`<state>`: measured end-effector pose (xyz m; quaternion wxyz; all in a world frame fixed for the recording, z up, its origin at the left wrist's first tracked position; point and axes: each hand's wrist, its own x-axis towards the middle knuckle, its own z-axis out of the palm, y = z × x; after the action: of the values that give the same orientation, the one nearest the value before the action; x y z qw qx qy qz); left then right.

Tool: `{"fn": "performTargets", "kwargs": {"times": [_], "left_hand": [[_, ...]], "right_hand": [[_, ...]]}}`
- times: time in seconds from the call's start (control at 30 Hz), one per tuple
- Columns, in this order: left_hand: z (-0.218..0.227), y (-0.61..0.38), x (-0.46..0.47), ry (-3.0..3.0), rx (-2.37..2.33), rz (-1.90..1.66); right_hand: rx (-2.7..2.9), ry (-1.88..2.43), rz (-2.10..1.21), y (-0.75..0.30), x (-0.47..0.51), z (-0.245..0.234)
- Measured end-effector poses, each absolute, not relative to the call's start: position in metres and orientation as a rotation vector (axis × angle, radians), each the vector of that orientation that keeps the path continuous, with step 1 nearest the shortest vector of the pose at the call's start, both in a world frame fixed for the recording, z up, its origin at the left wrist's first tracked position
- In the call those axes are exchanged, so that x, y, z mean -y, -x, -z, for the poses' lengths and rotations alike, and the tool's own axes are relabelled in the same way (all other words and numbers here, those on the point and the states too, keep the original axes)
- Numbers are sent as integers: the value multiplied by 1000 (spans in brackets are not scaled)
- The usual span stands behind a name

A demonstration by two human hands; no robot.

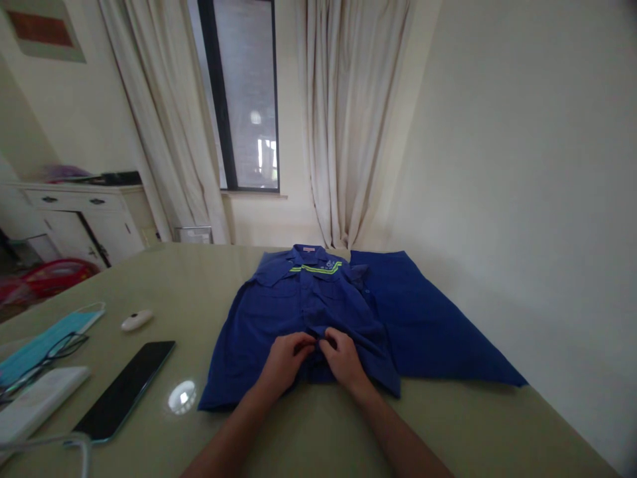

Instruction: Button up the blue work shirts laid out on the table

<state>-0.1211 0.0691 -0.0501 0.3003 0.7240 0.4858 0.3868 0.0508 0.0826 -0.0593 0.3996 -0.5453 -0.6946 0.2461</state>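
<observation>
A blue work shirt (266,315) with yellow-green stripes across the chest lies front side up on the table, its collar pointing away from me. My left hand (287,358) pinches the front placket near the lower hem. Close beside it, my right hand (343,357) pinches the same placket, with the fingertips of both hands almost meeting. The bit of cloth between the fingers, and any button there, is too small to make out. A darker blue cloth (428,318) is spread flat along the shirt's right side, partly beneath it.
On the left of the pale green table (199,285) lie a black phone (127,388), a white power bank (42,401) with a cable, glasses (64,345), a blue face mask (50,338) and a small white oval object (137,320). A wall (537,199) borders the right side.
</observation>
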Motion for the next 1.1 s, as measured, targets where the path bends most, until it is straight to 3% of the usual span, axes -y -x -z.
{"fn": "performTargets", "kwargs": {"times": [0.57,1.1], "left_hand": [[48,122,-128,-2230,-1678,-783],[38,122,-101,-2233,-1683,-888]], "right_hand": [[1806,1417,-394,-30,-140,61],[1613,1344,-398,-38,-134,58]]}}
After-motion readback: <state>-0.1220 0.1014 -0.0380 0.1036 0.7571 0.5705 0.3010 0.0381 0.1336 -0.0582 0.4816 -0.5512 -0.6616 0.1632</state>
